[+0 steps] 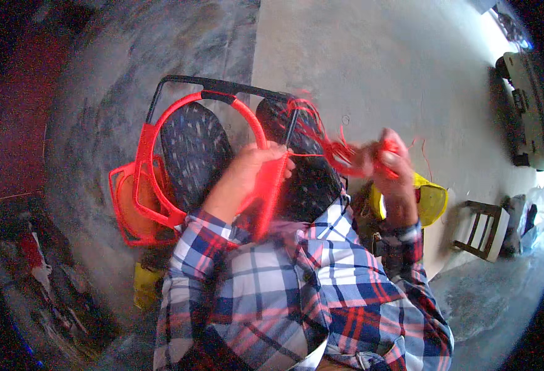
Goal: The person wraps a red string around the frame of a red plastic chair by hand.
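A metal frame [222,84] with bare black bars lies over my lap, much of it wound closely with red cord. Inside its outline is a ring [253,117], also red-wrapped, with a short black stretch at the top. My left hand [244,173] is closed round the red-wrapped right side of the frame, thumb on top. Off to the right, my right hand [396,170], somewhat blurred, grips a loose bundle of red cord [340,151]. One thin strand runs taut from the bundle to the frame beside my left thumb. Other loops hang near the frame's upper right corner.
Dark speckled cloth [194,154] shows under the frame. Another red-wrapped frame [123,210] stands at the left. Something yellow [431,201] is beside my right wrist, with a small slatted stool [483,230] beyond it. Grey concrete floor [371,62] stretches ahead.
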`<state>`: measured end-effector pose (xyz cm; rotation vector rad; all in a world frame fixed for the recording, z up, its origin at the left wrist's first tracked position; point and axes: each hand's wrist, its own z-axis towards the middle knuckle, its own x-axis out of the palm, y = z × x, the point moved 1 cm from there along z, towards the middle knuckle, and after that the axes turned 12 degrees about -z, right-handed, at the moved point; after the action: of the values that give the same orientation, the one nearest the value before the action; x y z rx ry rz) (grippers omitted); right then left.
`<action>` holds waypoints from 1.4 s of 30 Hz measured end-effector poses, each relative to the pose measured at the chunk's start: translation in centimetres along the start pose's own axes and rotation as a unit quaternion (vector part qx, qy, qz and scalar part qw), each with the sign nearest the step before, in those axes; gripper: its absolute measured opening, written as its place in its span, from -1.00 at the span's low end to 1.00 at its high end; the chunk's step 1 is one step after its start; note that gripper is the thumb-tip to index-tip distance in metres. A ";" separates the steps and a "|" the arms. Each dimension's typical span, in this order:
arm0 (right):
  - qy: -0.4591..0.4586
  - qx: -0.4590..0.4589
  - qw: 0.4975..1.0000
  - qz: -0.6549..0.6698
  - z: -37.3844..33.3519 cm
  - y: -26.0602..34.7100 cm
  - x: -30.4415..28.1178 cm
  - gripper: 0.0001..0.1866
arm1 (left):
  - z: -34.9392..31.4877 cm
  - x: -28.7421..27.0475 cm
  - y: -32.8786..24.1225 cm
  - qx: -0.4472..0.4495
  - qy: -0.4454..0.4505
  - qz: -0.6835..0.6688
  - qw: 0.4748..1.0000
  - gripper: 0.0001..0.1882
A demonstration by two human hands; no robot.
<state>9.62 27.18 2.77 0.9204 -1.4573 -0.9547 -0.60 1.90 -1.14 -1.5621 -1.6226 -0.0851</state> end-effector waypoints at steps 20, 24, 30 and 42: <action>0.033 0.123 0.943 -0.309 3.0 -6.9 4.8 -0.77 | -0.5 0.4 -0.5 0.021 -0.028 0.018 0.999 -0.77; 0.072 0.089 0.917 -0.382 1.6 -5.2 4.0 -0.82 | -0.6 0.5 -0.5 0.025 -0.054 0.002 0.998 -0.75; -0.030 0.176 0.957 -0.229 0.7 -4.3 1.8 -0.86 | 0.2 0.0 -0.8 0.006 -0.010 -0.032 0.999 -0.83; 0.214 0.005 0.794 -0.569 5.0 -4.1 6.7 -0.48 | -2.0 0.7 -1.8 -0.004 0.015 -0.035 0.999 -0.85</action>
<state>4.20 19.81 1.13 1.9504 -0.3941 -1.4299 -0.96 0.95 1.39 -1.5034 -1.6560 -0.1510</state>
